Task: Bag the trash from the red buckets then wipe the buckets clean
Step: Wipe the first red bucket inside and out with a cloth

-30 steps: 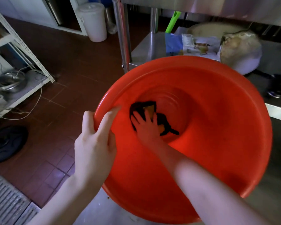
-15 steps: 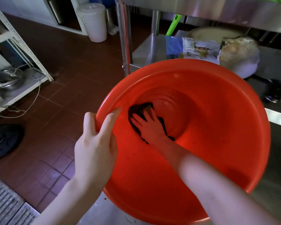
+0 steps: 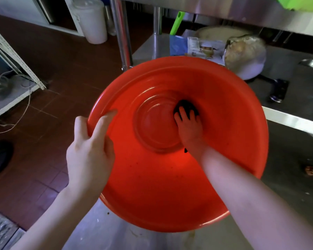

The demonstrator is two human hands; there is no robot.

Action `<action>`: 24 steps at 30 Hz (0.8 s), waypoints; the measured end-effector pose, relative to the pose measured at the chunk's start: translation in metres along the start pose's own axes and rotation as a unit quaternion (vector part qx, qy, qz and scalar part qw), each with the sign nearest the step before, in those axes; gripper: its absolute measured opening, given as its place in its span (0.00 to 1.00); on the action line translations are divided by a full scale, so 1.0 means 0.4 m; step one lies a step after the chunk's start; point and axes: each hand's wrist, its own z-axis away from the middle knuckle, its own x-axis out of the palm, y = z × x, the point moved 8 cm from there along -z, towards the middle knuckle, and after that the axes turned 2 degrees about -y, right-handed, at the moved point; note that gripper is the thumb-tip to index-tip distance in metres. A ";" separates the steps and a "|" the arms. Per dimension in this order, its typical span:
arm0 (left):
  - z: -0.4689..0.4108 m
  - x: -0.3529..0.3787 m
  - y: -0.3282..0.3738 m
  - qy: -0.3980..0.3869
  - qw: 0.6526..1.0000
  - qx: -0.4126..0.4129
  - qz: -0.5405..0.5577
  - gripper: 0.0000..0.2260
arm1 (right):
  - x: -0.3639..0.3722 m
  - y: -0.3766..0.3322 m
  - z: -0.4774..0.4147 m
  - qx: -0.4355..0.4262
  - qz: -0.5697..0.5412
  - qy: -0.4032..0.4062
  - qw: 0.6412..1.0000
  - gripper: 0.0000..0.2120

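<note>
A big red bucket is tilted toward me, its inside in full view. My left hand grips its left rim, thumb outside and fingers over the edge. My right hand reaches deep inside and presses a dark cloth with spread fingers against the right edge of the round bottom. Most of the cloth is hidden under my fingers. A few dark specks cling to the lower inner wall.
Behind the bucket stands a steel table leg, with a white lidded bin farther back. A lower steel shelf on the right carries a covered pot, packets and a green handle. A white rack stands left.
My right hand slid the cloth from the left side of the bucket's bottom across to the right side. My left hand kept its hold on the rim.
</note>
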 end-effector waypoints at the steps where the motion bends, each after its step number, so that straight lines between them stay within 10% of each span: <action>1: 0.001 0.000 0.001 0.001 1.000 0.002 0.001 0.27 | 0.010 0.005 0.018 0.011 -0.012 -0.009 1.000 0.21; 10: 0.018 -0.004 0.025 0.022 1.000 0.002 0.001 0.28 | 0.127 -0.099 0.123 -0.038 -0.094 -0.227 0.969 0.27; 17: 0.055 -0.011 0.015 0.032 0.999 -0.011 -0.006 0.27 | 0.115 -0.299 0.165 -0.112 -0.247 -0.183 0.945 0.22; 24: 0.067 -0.014 0.015 0.019 0.999 -0.033 0.000 0.28 | 0.136 -0.253 0.169 -0.130 -0.161 -0.222 0.953 0.21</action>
